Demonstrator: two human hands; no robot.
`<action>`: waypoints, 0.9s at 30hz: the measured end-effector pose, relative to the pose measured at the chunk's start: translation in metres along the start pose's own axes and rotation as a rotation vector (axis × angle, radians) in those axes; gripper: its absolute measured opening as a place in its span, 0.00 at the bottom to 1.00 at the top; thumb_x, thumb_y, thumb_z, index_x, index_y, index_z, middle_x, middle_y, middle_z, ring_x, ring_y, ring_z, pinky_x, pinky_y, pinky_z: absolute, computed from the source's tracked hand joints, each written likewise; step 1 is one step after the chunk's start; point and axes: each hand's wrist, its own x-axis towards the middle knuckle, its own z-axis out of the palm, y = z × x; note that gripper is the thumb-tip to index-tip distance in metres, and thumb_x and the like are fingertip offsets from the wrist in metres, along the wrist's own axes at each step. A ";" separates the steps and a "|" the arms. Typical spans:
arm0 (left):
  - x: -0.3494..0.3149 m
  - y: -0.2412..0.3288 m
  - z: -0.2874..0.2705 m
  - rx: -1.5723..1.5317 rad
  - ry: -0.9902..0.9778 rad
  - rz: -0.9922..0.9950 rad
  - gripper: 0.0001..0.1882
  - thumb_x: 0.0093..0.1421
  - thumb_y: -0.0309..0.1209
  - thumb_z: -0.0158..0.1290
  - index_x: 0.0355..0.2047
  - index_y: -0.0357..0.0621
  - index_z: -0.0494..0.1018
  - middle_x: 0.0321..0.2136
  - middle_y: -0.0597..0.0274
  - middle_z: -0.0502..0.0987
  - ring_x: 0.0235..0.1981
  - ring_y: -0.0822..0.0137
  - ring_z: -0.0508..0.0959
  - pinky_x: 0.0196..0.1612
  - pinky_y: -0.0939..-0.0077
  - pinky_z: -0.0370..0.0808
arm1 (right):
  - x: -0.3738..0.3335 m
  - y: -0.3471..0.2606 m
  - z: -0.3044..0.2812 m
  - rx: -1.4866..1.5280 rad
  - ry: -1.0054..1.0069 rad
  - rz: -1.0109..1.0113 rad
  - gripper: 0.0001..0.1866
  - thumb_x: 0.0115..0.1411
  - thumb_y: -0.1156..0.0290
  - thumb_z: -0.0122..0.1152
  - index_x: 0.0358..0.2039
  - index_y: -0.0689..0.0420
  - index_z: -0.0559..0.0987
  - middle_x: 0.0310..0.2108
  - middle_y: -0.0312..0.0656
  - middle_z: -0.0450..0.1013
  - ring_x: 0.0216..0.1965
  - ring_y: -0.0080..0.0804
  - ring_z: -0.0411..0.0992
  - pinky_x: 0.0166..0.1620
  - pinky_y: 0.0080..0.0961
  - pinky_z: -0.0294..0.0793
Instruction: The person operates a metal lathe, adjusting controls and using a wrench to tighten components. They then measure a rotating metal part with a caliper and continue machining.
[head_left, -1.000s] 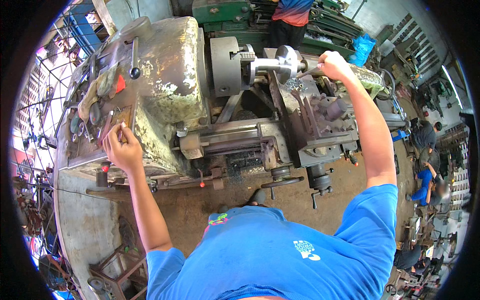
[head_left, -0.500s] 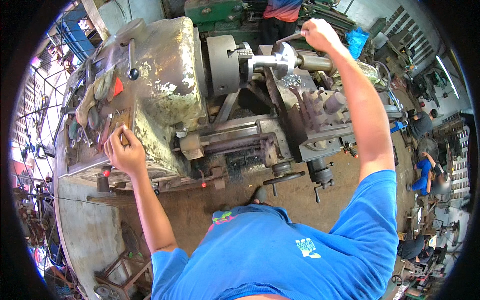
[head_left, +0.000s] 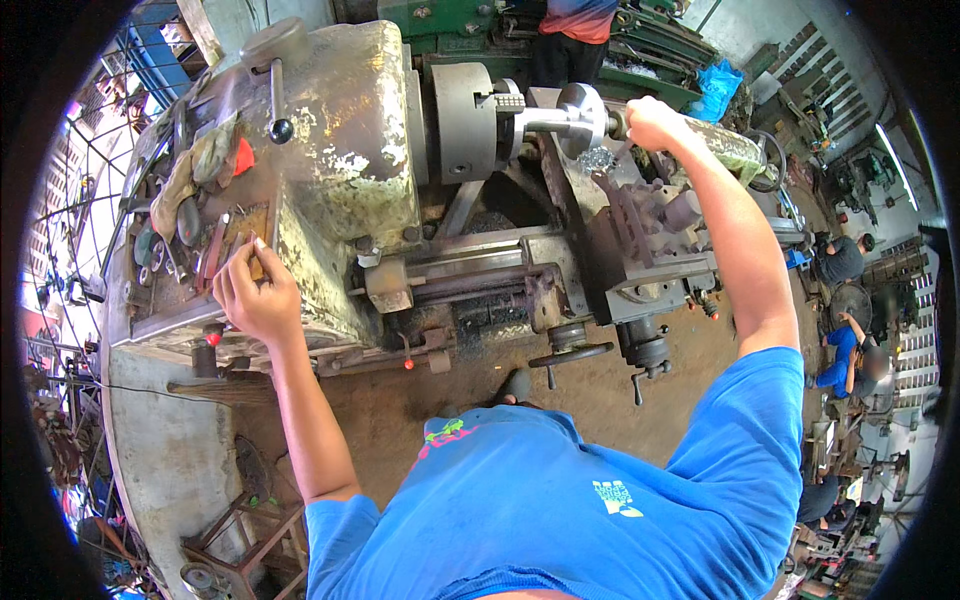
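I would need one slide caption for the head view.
Right hand beside the flanged workpiece on a paint-chipped lathe, left hand near tools.

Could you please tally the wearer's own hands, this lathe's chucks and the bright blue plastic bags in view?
Wearer's hands: 2 (left hand, right hand)
Lathe chuck: 1
Bright blue plastic bag: 1
Total: 4

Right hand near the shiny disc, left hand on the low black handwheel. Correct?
Not the left hand: the head view shows it by the loose tools at the left end of the machine, not on the handwheel. The right hand is near the shiny disc.
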 end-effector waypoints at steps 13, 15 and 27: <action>0.001 0.004 0.000 0.014 0.016 0.020 0.04 0.56 0.26 0.61 0.31 0.43 0.77 0.29 0.65 0.80 0.30 0.62 0.78 0.38 0.67 0.73 | -0.008 -0.026 -0.006 -0.005 0.175 -0.085 0.11 0.52 0.72 0.54 0.32 0.61 0.82 0.34 0.56 0.78 0.38 0.54 0.78 0.41 0.43 0.79; 0.001 0.005 -0.001 -0.004 0.011 0.032 0.04 0.56 0.26 0.61 0.31 0.43 0.77 0.29 0.64 0.80 0.30 0.61 0.78 0.38 0.67 0.73 | -0.008 -0.038 -0.009 -0.015 0.220 -0.102 0.09 0.50 0.72 0.56 0.29 0.61 0.82 0.31 0.55 0.78 0.35 0.53 0.78 0.39 0.42 0.79; -0.002 0.008 0.001 -0.050 0.034 0.016 0.04 0.56 0.28 0.61 0.30 0.43 0.77 0.28 0.61 0.80 0.30 0.57 0.78 0.36 0.63 0.74 | 0.008 -0.078 -0.017 0.014 0.392 -0.182 0.09 0.50 0.71 0.56 0.26 0.60 0.83 0.30 0.53 0.79 0.35 0.50 0.79 0.39 0.41 0.79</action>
